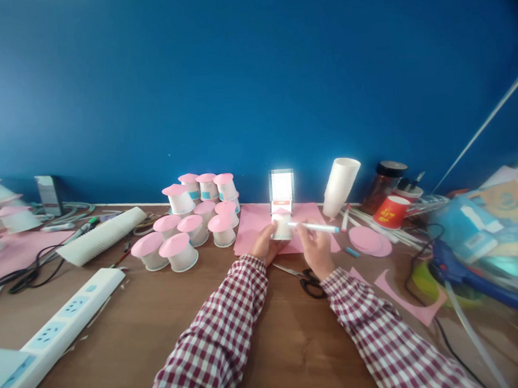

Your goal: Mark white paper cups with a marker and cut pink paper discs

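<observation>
My left hand (265, 245) grips a white paper cup (281, 228) from its left side, over a sheet of pink paper (250, 224). In my right hand (316, 250) is a white marker with a blue end (325, 228), its other end pointing left at the cup. Behind the cup stands a phone (281, 187) with a bright, blurred screen. Black-handled scissors (311, 284) lie just below my hands. A small blue pen cap (352, 251) rests right of my right hand, near several pink paper discs (369, 240).
Several cups with pink cone tops (178, 246) stand at left. A stack of white cups (341, 183) leans at the back; another stack (101, 236) lies left. A power strip (57, 335), red cup (392, 212), pink scrap (412, 299) and blue glue gun (475, 280) surround the workspace.
</observation>
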{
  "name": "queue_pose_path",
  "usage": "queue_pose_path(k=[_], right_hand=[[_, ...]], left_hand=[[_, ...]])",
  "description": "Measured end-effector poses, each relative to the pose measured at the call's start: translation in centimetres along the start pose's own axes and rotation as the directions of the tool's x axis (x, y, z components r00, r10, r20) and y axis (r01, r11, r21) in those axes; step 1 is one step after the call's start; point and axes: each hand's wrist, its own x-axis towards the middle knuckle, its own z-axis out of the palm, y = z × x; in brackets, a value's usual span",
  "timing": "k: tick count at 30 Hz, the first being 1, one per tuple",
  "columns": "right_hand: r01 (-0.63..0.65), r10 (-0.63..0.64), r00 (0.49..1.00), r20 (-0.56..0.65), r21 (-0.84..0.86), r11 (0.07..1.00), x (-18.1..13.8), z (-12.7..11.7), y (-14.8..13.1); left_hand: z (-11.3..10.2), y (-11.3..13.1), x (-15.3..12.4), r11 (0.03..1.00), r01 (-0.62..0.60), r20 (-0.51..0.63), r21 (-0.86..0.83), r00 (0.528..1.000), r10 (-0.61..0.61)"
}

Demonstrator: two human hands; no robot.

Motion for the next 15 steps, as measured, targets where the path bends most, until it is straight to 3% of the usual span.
queue_pose_path(k=[15], right_hand=[[-0.022,0.021,0.999,-0.031,-0.032,0.999,0.07,-0.23,0.02]], left_hand=[[-0.08,0.08,0.04,1.0,0.003,-0.05,-0.028,0.999,-0.004]])
